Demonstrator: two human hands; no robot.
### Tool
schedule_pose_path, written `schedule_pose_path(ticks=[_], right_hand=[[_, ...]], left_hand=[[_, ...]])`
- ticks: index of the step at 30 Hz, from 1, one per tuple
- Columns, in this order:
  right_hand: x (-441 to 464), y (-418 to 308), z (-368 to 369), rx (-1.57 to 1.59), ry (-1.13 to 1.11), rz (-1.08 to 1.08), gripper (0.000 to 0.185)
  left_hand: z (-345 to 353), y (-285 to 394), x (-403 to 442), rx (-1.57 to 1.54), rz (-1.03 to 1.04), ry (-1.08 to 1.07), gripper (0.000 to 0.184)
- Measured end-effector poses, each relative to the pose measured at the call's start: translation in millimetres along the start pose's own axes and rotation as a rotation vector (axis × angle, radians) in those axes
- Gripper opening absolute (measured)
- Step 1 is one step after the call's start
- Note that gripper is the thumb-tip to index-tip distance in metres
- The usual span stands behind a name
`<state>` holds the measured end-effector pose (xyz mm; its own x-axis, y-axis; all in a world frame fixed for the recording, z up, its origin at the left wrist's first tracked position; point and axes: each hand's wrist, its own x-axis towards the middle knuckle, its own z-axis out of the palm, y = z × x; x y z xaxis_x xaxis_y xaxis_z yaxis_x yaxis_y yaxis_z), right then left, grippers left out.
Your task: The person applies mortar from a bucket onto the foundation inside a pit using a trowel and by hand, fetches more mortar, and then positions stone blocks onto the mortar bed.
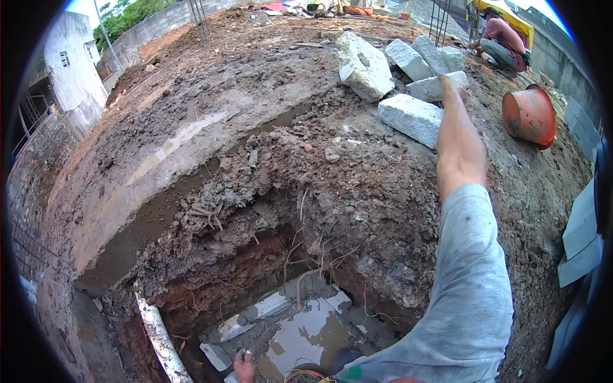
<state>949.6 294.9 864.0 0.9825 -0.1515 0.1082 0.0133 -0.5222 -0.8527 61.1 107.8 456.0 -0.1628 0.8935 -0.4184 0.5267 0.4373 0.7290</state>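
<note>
My right arm reaches far forward, and my right hand (457,92) is on a pale rough stone block (424,89) in the pile, with its thumb over the block; some fingers are hidden behind it. Just nearer lies another stone block (412,119), close to my wrist. Low in the muddy pit, my left hand (244,366) shows only in part at the bottom of the view. Its fingers look extended and hold nothing that I can see. Beside it is a light stone (216,357) set along the pit's edge.
Muddy water (306,338) stands in the pit, with roots hanging from its wall. A white-stained pole (159,335) leans at the left. A large stone (364,66), an orange bucket (529,117) and grey blocks (581,236) lie around. A person (504,41) crouches at the upper right.
</note>
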Motion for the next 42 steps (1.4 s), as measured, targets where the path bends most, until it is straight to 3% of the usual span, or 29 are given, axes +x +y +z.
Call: schedule_pose_path(ticks=[1, 5, 7, 10, 11, 14, 16, 18, 21, 22, 24, 30, 32, 34, 35, 36, 38, 40, 42], right_hand=[[24.0, -0.4, 13.4, 0.034, -0.027, 0.041, 0.107], [42.8, 13.3, 30.7, 0.045, -0.097, 0.064, 0.122], [30.3, 8.4, 27.1, -0.024, -0.078, 0.097, 0.116], [14.0, 9.4, 19.9, -0.052, -0.065, 0.136, 0.104], [12.4, 10.3, 17.5, -0.009, -0.079, 0.137, 0.099], [6.6, 17.3, 9.6, 0.550, -0.315, 0.155, 0.085], [-13.2, 18.1, -6.8, 0.969, -0.573, 0.209, 0.075], [-31.5, 21.7, -24.5, 1.102, -0.700, 0.231, 0.066], [-34.9, 21.2, -40.7, 1.057, -0.489, 0.143, 0.058], [-62.4, 9.6, -53.2, 1.030, -0.284, 0.180, 0.058], [-73.7, 2.5, -67.4, 1.039, -0.322, 0.081, 0.060], [-126.8, -19.5, -112.2, 1.129, -0.882, -0.343, 0.054], [-175.1, -43.9, -129.9, 0.948, -1.112, -0.498, 0.049], [-246.8, -65.0, -148.4, 0.748, -1.093, -0.860, 0.050], [-289.7, -78.5, -158.9, 0.662, -1.155, -1.167, 0.052], [-326.6, -91.7, -150.8, 0.479, -1.197, -1.314, 0.059], [-422.0, -97.4, -154.7, 0.270, -1.334, -1.821, 0.067], [-530.7, -70.9, -176.6, 0.007, -1.569, -2.019, 0.074], [-618.1, -24.5, -198.5, 0.033, -1.805, -2.230, 0.076]], left_hand=[[0.4, -9.2, 11.5, -0.194, 0.063, -0.010, 0.037], [-16.4, -72.9, 13.1, 0.038, 0.162, 0.092, 0.030], [-20.4, -124.7, 19.2, 0.015, 0.214, 0.118, 0.027], [-34.3, -120.4, -19.4, -0.160, 0.199, 0.117, 0.025], [-50.4, -133.1, -8.0, -0.089, 0.158, 0.014, 0.024], [-47.2, -151.2, -11.6, -0.121, 0.226, 0.068, 0.024], [-40.9, -118.2, -18.5, 0.009, -0.171, 0.164, 0.032], [-48.1, -89.1, -22.7, -0.003, -0.069, 0.169, 0.032], [-61.7, -50.2, -16.2, -0.082, -0.071, 0.111, 0.032], [-61.7, -57.3, -4.0, -0.147, -0.099, 0.158, 0.033], [-65.8, -24.3, -5.6, -0.183, -0.018, 0.124, 0.037], [-58.4, 52.4, 9.9, -0.521, 0.153, 0.050, 0.046], [-62.3, 111.6, -7.9, -0.601, 0.155, -0.003, 0.050], [-64.1, 153.6, -20.4, -0.664, 0.262, -0.010, 0.055], [-66.4, 173.2, -33.7, -0.654, 0.365, -0.003, 0.057], [-63.8, 175.3, -31.1, -0.665, 0.545, 0.004, 0.061], [-63.5, 195.6, -58.3, -0.730, 0.653, 0.047, 0.073], [-62.9, 180.1, -68.6, -0.897, 0.721, 0.020, 0.087], [-68.3, 150.8, -89.0, -0.979, 0.730, 0.030, 0.106]])
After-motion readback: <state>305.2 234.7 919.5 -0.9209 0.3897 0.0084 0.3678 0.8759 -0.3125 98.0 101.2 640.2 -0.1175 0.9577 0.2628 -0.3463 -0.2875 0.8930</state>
